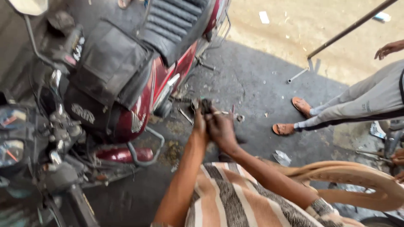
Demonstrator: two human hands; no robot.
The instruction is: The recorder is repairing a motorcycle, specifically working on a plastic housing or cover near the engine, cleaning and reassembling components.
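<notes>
A person in a striped shirt holds both hands out together, just to the right of a red motorcycle (143,105) that leans on a dark, oily floor (252,84). The left hand (199,124) and right hand (221,128) press side by side, fingers curled closed around a small dark part (206,105). The part pokes up above the fingertips, pinched between both hands; its shape is too blurred to make out. A thin metal tool (185,115) lies on the floor between the hands and the motorcycle. Well to the right of the motorcycle, another person's legs in grey trousers (357,105) and orange sandals stretch across the floor. A tan plastic chair (357,180) sits at the lower right.
</notes>
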